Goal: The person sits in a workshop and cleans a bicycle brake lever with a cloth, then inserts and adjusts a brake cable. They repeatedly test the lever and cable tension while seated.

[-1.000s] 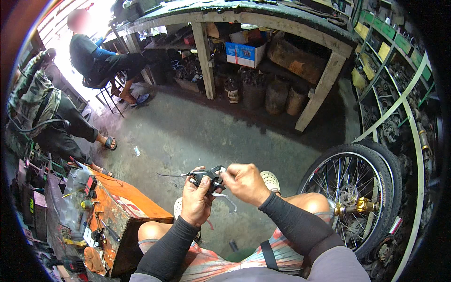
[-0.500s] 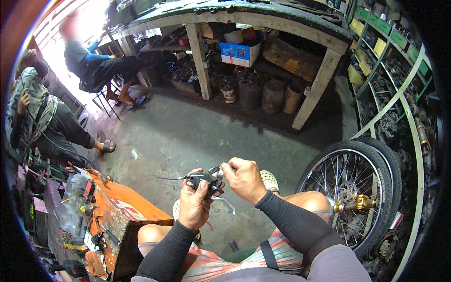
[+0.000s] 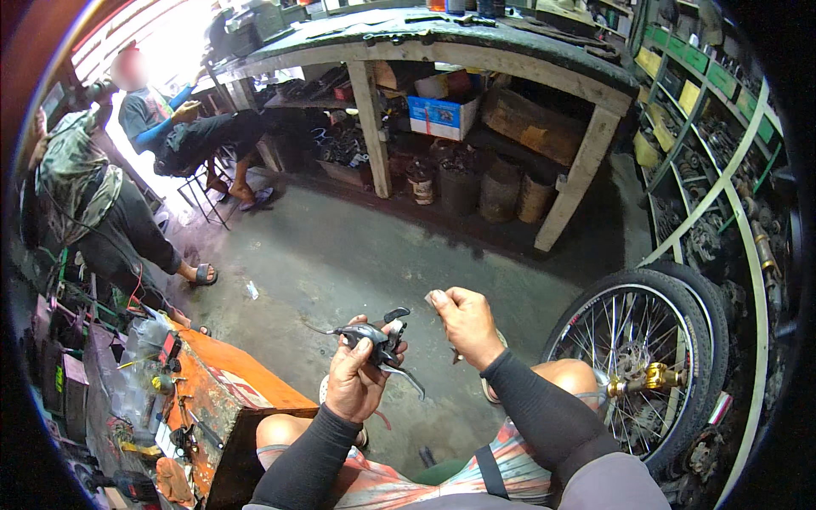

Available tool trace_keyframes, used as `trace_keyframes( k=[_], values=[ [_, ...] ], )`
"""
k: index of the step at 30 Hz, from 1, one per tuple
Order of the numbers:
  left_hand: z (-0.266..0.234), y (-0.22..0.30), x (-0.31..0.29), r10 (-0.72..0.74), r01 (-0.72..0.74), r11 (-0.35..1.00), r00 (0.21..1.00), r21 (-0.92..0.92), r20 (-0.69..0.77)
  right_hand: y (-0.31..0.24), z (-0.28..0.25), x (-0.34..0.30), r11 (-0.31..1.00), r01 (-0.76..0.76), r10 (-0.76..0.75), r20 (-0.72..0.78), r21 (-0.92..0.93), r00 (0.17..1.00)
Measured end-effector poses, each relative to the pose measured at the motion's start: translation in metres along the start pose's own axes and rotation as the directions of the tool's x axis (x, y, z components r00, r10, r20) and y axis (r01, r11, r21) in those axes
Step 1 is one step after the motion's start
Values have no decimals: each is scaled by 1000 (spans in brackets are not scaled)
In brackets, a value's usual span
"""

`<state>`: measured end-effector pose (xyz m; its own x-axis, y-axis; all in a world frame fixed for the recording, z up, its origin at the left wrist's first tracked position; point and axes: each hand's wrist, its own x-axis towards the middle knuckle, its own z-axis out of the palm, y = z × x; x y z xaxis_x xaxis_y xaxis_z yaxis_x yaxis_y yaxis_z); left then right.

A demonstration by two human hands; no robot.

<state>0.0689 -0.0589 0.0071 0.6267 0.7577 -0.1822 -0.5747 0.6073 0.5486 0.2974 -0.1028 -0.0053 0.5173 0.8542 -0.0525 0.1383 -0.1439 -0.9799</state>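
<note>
A bicycle shifter with brake lever (image 3: 367, 334), black and grey with a silver lever blade, lies in my left hand (image 3: 351, 378). My left fingers wrap round it from below, the thumb pressing on its near side. A thin cable sticks out of its left end. To the right of the shifter, and apart from it, is my right hand (image 3: 469, 325). Its thumb and index finger pinch a small greyish piece (image 3: 430, 297), too small to name. Something dark shows below the curled fingers of that hand; I cannot make out what it is.
An orange-topped wooden box (image 3: 246, 374) stands at my left beside scattered tools. Bicycle wheels (image 3: 633, 348) lean at my right, before parts shelves (image 3: 693, 144). A workbench (image 3: 476, 49) runs along the back. One person (image 3: 183, 127) sits far left; another (image 3: 110, 204) stands nearer.
My right hand has moved right, away from the shifter, with the small piece in its pinch. The shifter has turned slightly in my left hand. The view has tilted up a little.
</note>
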Motion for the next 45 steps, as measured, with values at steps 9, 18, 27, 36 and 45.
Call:
trace_keyframes(
  k=[9, 18, 27, 36, 45],
  values=[
    [-8, -20, 11, 103, -100, 993, 993, 60, -61, -17, 20, -36, 979, 202, -201, 157, 7, 967],
    [-27, 0, 20, 96, -35, 929, 984, 367, -148, -6, 13, -12, 939, 220, -189, 135, -264, 973],
    [-28, -2, 15, 340, 48, 511, 906, 859, -253, -84, 27, -14, 767, 597, -565, 193, -237, 802],
    [-114, -62, 50, 276, 46, 414, 945, 909, -174, -236, 297, -120, 196, 926, -753, 655, 323, -69],
    [-102, -47, 35, 187, 51, 372, 974, 927, -129, -170, 475, -192, -61, 915, -536, 760, 398, -367]
  ],
)
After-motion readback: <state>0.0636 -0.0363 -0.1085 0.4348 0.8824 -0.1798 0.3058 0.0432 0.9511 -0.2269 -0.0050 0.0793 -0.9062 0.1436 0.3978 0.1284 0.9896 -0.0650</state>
